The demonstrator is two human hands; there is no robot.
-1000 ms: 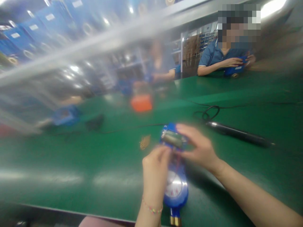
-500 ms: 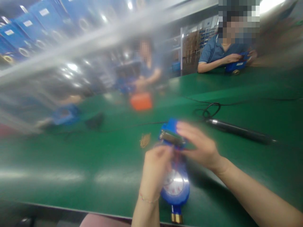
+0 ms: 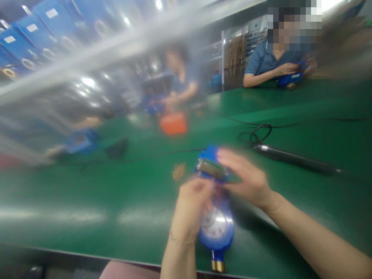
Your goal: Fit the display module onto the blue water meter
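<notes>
A blue water meter [image 3: 216, 228] lies at the near edge of the green table [image 3: 87, 209], brass end toward the person. Its dial is fitted; the upper housing looks open, so assembly is judged unfinished. The left hand [image 3: 192, 205] is closed at the meter's middle. The right hand [image 3: 247, 178] is pinched on the grey module [image 3: 210, 169]. Beyond, a black tool [image 3: 293, 159] lies untouched.

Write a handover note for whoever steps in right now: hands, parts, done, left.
Left hand: on the blue water meter, just above its dial; grip blurred.
Right hand: fingers at the grey module on the meter's upper end.
Meter lies on the green table, brass fitting toward the near edge.
Black pen-shaped tool lies untouched to the right; small brass pile to the left.
Done: meter in hand. Left: module work unfinished, by the look.
</notes>
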